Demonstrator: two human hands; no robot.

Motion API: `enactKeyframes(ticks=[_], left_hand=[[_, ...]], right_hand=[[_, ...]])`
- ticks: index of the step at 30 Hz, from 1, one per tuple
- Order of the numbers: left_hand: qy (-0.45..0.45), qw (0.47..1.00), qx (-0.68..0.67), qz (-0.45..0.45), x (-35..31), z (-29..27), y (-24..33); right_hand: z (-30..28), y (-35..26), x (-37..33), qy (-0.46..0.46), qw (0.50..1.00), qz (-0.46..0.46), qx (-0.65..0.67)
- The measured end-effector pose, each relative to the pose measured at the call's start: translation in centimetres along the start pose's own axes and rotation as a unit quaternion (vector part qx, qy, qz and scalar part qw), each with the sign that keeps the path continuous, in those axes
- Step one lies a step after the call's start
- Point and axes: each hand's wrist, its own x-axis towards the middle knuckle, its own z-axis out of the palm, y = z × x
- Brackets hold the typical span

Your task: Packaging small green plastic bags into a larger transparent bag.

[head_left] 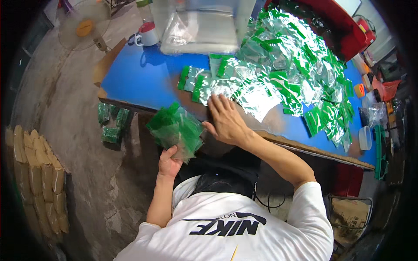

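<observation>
The person's left hand is clamped on a fanned sheaf of clear, green-ended packets, thumb uppermost, held in front of the body just off the near edge of the blue counter. The right hand is palm down with its thumb apart from the fingers, gripping nothing that shows; its fingertips reach the near edge of the loose packets on the counter, though whether they press on them is hard to tell. These loose packets run back and to the right into a large, glossy heap of the same kind. Left of the heap, at the far side, stands a stack of larger clear bags, with a white mug just beside it. A clear tub sits near the counter's right end. Green bundles lie on the floor at the left.
</observation>
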Motion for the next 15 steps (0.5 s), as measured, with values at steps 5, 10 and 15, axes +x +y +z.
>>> enactKeyframes(ticks=[5, 10, 15], left_hand=[[-0.053, 0.998, -0.025, -0.021, -0.3, -3.9, 0.0], [-0.06, 0.998, 0.017, 0.008, 0.4, 2.9, -1.8], [-0.048, 0.999, 0.012, 0.014, 0.3, 4.7, -2.9]], right_hand=[[-2.0, 1.1, 0.8, 0.034, 0.998, -0.036, 0.039], [-1.8, 0.6, 0.1, -0.037, 0.996, -0.058, 0.05], [-1.3, 3.2, 1.2, 0.019, 0.991, -0.056, 0.117]])
